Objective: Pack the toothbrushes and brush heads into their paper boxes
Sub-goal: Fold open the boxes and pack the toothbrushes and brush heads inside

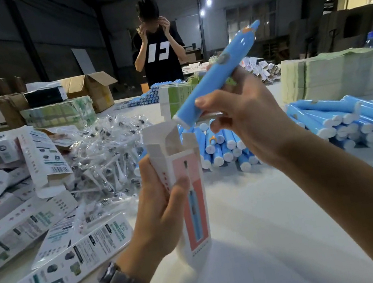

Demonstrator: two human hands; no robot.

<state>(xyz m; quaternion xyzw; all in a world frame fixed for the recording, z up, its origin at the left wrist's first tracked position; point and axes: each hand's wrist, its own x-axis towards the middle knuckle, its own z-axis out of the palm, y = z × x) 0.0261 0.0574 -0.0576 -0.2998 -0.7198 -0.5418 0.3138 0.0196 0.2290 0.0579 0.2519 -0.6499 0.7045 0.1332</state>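
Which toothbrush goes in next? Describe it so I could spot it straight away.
Start at the white table with piles of blue toothbrush handles. Above the near pile, the right hand grips one blue toothbrush. It alone is lifted and tilted, its white end just above the open box held upright by the left hand.

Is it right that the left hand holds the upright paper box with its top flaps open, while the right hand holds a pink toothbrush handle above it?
Not quite: the toothbrush handle in the right hand is blue, not pink. The head view shows it. The rest holds: the left hand grips the upright white and pink paper box, its top flaps open.
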